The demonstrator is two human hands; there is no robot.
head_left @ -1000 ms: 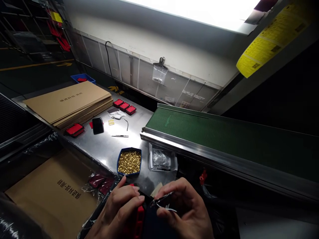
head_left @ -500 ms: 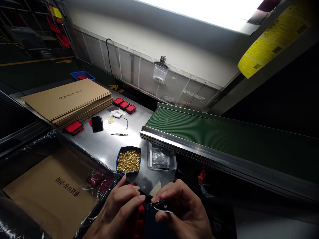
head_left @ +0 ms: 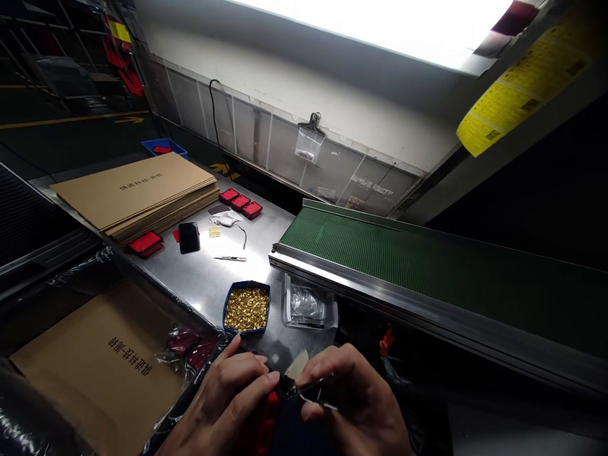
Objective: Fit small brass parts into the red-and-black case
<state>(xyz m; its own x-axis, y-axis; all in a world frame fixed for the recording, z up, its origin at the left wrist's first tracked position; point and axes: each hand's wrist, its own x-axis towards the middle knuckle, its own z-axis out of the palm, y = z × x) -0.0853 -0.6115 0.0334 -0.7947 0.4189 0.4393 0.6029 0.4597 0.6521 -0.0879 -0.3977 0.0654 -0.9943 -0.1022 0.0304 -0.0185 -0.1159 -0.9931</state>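
Fingers of the left hand [head_left: 228,399] curl closed around a red case [head_left: 266,415], while the right hand [head_left: 354,402] pinches a thin shiny clip [head_left: 311,391] lying crosswise between both hands, its long axis left to right. Just beyond the left hand sits a blue tray [head_left: 226,307] of brass bits.

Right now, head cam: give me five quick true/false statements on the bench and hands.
1. The blue tray holds small gold parts. True.
2. The green conveyor belt carries red cases. False: nothing lies on it.
3. Both hands work on one item, left hand touching a red case. True.
4. The black phone lies on the cardboard stack. False: it lies on the metal table.
5. The tweezers are in the right hand. False: they lie on the table.
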